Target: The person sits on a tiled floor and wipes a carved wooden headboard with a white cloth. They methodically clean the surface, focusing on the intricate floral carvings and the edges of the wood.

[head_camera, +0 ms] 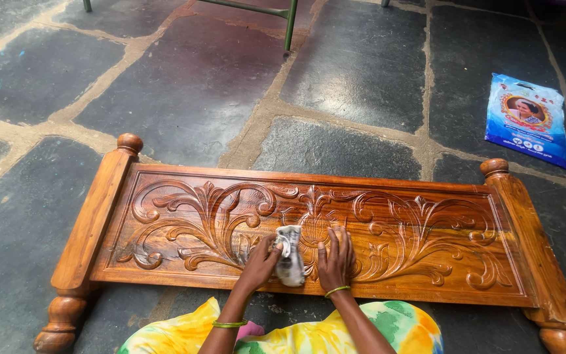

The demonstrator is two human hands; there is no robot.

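Carved wooden headboard [309, 229] lies flat on the stone floor [185, 85], carved face up, so you can press down on it. Its long axis runs left to right across your view; turned posts at both ends. Your left hand [260, 262] has fingers closed on a crumpled grey cloth [289, 262], held against the central carving near the lower rail. Your right hand [335, 259] rests flat just beside it, fingers spread, apparently bracing. Blue printed bag [527, 119] lies well apart on the floor, upper right
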